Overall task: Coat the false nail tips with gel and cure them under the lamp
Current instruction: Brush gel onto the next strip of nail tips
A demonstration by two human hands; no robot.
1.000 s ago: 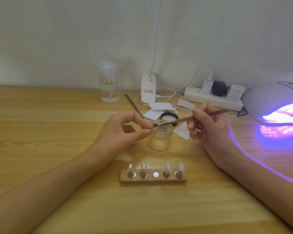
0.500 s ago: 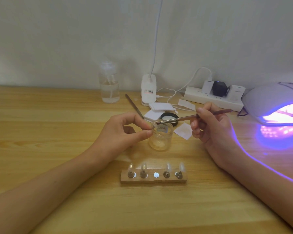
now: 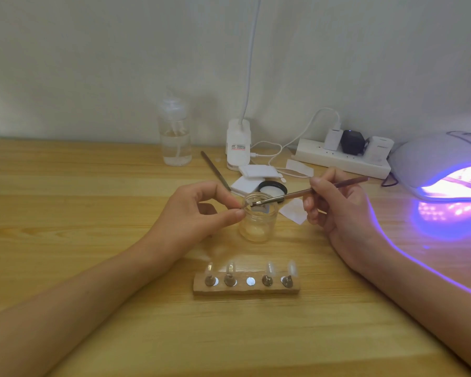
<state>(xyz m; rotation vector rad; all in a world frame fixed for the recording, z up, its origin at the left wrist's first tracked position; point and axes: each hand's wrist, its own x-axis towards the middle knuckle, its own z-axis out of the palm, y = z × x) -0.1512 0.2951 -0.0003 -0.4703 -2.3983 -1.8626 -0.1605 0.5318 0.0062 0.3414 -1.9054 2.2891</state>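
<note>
Since the earlier frame the brush (image 3: 294, 195) bristles have dropped to the jar (image 3: 257, 224) mouth. Left hand (image 3: 196, 213) pinches a nail tip (image 3: 244, 205) over the jar rim. Right hand (image 3: 340, 210) pinches the brush, long axis near level, bristles pointing left. Holder (image 3: 246, 289) lies near, in front; lamp (image 3: 430, 159) well apart, right.

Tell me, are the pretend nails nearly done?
Not yet. Ready: the gel jar is open, its lid behind it, and the lamp glows purple. In hand: the left hand pinches one tip over the jar while the right hand holds the brush to it. Left: four tips stand on the wooden holder, its middle spot empty; I can't tell whether they are coated.
</note>
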